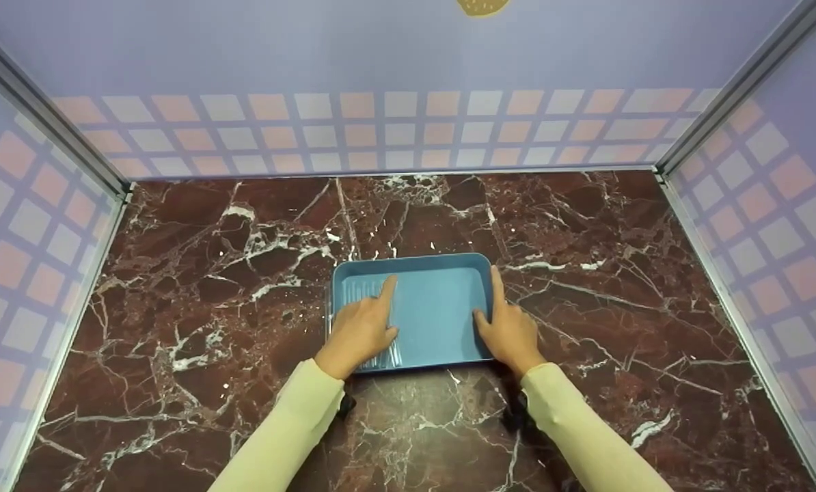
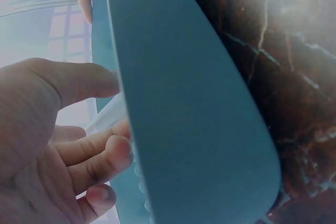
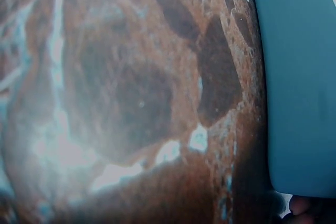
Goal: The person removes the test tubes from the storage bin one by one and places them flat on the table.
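Observation:
A blue rectangular tray (image 1: 442, 314) sits on the marbled surface in front of the person. Inside its left end lies a clear ridged plastic piece (image 1: 363, 290), partly hidden by the left hand (image 1: 360, 331). That hand grips the clear piece, index finger stretched along it and thumb at its right edge. From the left wrist, the other fingers (image 2: 100, 156) look bent behind the tray's near wall (image 2: 194, 108). Over the tray's right wall is the right hand (image 1: 510, 331), thumb inside and index finger along the outside. Fingertips (image 3: 300, 205) show beside the tray's corner in the right wrist view.
Dark red marbled tabletop (image 1: 196, 307) surrounds the tray. A lilac back wall (image 1: 381, 55) with pink and white squares rises behind it, and similar panels (image 1: 777, 191) stand at both sides.

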Available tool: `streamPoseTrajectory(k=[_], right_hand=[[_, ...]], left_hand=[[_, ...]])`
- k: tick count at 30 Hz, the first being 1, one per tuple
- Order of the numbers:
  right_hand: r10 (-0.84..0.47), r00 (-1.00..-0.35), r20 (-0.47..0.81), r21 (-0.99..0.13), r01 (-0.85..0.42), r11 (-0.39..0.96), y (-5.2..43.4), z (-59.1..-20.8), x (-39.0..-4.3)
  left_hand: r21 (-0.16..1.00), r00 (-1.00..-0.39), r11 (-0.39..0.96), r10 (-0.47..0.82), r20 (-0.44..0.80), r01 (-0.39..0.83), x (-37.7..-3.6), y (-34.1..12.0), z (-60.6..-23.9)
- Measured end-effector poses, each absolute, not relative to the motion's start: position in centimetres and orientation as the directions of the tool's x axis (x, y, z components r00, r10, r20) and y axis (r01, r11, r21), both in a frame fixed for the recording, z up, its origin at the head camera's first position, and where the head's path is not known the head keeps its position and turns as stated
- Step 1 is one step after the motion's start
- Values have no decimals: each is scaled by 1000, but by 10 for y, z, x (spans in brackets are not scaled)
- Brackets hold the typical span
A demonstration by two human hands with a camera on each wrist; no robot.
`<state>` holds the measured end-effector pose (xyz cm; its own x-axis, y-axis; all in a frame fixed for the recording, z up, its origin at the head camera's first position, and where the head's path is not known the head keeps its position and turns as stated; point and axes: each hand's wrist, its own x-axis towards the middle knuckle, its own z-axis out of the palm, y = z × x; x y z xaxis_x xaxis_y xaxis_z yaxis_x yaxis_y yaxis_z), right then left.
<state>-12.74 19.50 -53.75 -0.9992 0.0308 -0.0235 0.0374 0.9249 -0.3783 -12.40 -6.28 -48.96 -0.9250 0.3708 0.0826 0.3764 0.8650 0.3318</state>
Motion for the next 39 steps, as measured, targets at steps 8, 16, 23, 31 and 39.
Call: streamPoseTrajectory(k=[8, 16, 23, 31, 39], right_hand=[[38, -999, -13, -376, 40, 926, 195, -538, -128], [41, -999, -9, -371, 42, 928, 194, -539, -127], [35, -999, -24, -374, 42, 926, 194, -537, -128], [33, -999, -27, -384, 41, 923, 195, -537, -128], [40, -999, -28, -382, 48, 923, 194, -536, -128]], left_hand=[[331, -929, 872, 367, 48, 362, -127, -62, -485], [313, -928, 876, 369, 56, 367, -128, -64, -482], [305, -927, 876, 367, 82, 374, -127, -66, -479], [282, -927, 883, 362, 99, 375, -127, -70, -477], [266, -928, 889, 353, 119, 372, -126, -72, -475]])
